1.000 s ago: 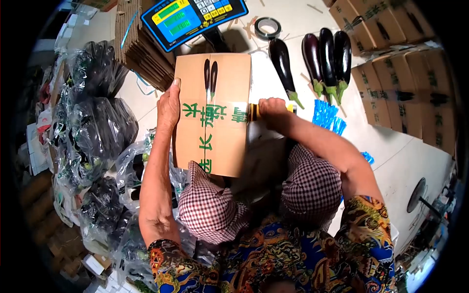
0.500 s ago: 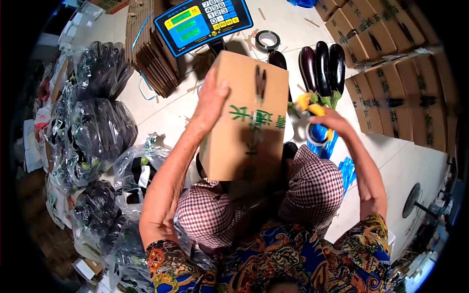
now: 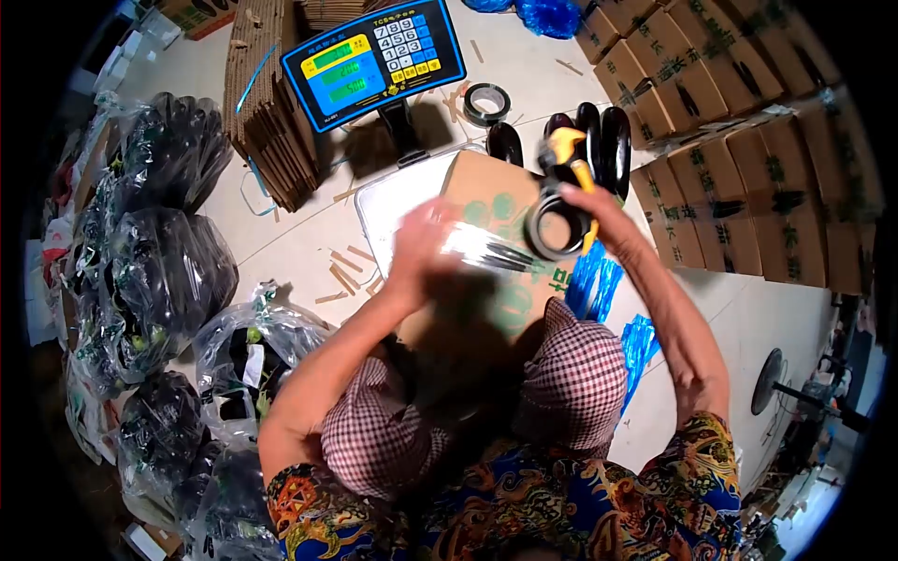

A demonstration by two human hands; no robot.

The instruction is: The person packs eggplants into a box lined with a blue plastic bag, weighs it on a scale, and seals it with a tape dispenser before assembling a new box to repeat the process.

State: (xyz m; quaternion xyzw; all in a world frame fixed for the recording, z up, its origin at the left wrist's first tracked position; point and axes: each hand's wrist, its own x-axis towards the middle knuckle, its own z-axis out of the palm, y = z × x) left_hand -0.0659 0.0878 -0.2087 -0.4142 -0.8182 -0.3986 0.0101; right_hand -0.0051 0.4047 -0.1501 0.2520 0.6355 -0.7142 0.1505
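A cardboard box [image 3: 486,196] with green print lies between my knees, partly over the metal scale plate [image 3: 374,210]. My left hand [image 3: 421,248] is on the box's left part, blurred, with its fingers hard to make out. In my right hand [image 3: 594,206] is a yellow and black tape dispenser [image 3: 566,145], its tape roll [image 3: 558,229] over the right side of the box. A shiny strip of tape [image 3: 482,245] runs across the box from near my left hand toward the roll. Several dark eggplants [image 3: 615,150] lie beyond the dispenser.
The scale display [image 3: 374,61] stands ahead, beside flattened cardboard [image 3: 271,112]. Bagged eggplants [image 3: 173,280] line the left. Printed boxes [image 3: 739,196] are stacked at right. A black tape roll [image 3: 486,104], blue plastic strips [image 3: 639,346] and a fan [image 3: 769,381] are also in view.
The box has been turned and lowered, exposing more of the scale plate. My right hand has brought the tape dispenser over the box, and a shiny tape strip now shows across it.
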